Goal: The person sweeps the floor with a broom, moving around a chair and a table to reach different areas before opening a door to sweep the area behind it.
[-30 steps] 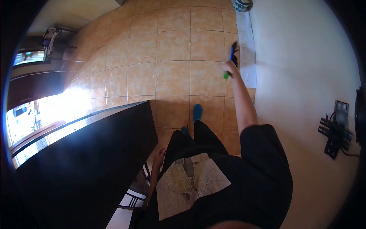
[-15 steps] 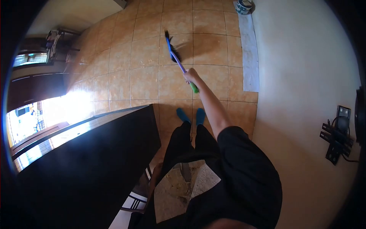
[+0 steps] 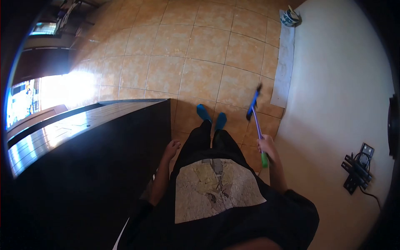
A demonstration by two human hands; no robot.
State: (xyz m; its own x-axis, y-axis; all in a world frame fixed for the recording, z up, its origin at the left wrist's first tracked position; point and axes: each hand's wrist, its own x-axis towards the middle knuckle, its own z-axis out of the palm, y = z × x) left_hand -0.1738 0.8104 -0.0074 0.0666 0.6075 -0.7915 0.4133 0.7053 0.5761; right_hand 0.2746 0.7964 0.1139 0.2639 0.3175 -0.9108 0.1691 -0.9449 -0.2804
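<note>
My right hand [image 3: 268,146] is wrapped round the handle of a hand broom [image 3: 257,122], just above its green grip end. The handle is purple, and the blue head with dark bristles points away from me over the tiles near the right wall, slightly blurred. My left hand [image 3: 172,149] hangs beside my left thigh with its fingers curled in and nothing showing in them. It is close to the edge of a large dark cabinet.
The dark cabinet [image 3: 104,154] with a glossy top fills the left side. Orange floor tiles [image 3: 204,79] stretch ahead, with a pale strip [image 3: 284,62] along the right wall. A paint bucket [image 3: 289,18] stands at the far right. A black bracket [image 3: 357,168] with a cable is on the wall.
My right hand has drawn the hand broom back and to the right, from the tiles ahead to beside my right foot. My left hand has come into view at my left side.
</note>
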